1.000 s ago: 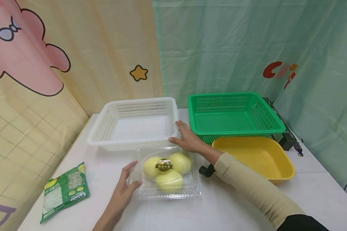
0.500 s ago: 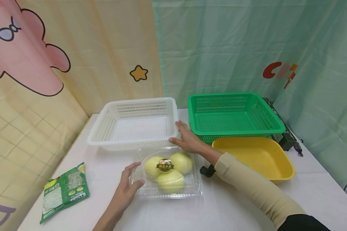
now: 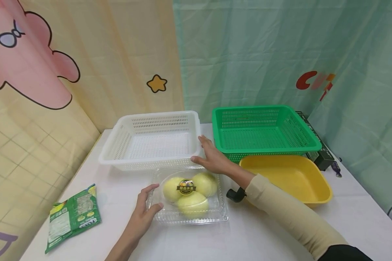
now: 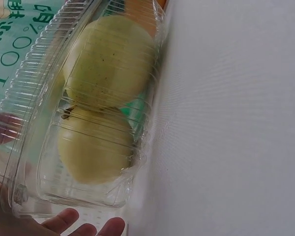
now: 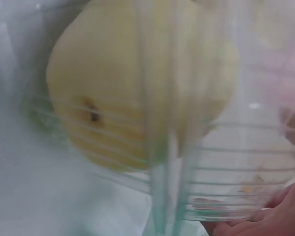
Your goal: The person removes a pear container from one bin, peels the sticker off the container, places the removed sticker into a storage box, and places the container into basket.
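The left hand (image 3: 143,214) grips the near-left corner of the clear plastic box (image 3: 190,217), thumb on the lid and fingers curled at the side edge. The right hand (image 3: 212,156) lies on the far edge of the same box with fingers almost straight, the fingertips touching the white basket (image 3: 117,145). The box sits flat on the white table (image 3: 264,232), just in front of the white basket. Its long axis runs left to right across the table. Inside are three yellow-green pears (image 3: 191,203) under a dark label (image 3: 186,187). The green basket (image 3: 297,125) and the yellow tray (image 3: 317,181) stand to the right, and a green packet (image 3: 73,215) lies to the left.
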Demonstrator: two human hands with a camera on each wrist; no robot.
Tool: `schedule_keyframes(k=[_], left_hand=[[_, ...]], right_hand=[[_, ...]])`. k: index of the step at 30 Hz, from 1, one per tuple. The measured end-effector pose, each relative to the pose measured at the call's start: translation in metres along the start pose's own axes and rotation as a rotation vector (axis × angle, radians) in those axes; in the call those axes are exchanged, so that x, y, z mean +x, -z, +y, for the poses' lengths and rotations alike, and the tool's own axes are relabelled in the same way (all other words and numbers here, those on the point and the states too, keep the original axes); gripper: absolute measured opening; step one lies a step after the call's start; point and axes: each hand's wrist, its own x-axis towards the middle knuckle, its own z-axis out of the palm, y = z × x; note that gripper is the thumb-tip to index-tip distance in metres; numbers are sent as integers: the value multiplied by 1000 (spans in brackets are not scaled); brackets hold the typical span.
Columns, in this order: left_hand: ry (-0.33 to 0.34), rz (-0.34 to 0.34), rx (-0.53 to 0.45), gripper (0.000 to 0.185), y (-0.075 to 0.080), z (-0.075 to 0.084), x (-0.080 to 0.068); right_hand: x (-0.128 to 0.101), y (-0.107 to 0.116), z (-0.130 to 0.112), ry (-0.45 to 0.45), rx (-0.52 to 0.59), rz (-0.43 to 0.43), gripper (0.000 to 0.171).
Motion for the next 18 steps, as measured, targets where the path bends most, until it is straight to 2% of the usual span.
schedule_keyframes(k=[9,18], left_hand=[[-1,2,-5,56,0,0,0],[9,-4,-2,58,0,0,1]], right_hand=[[-14,10,-10,45,-21,-12,81],[-28,9,-21,104,-60,69,75]])
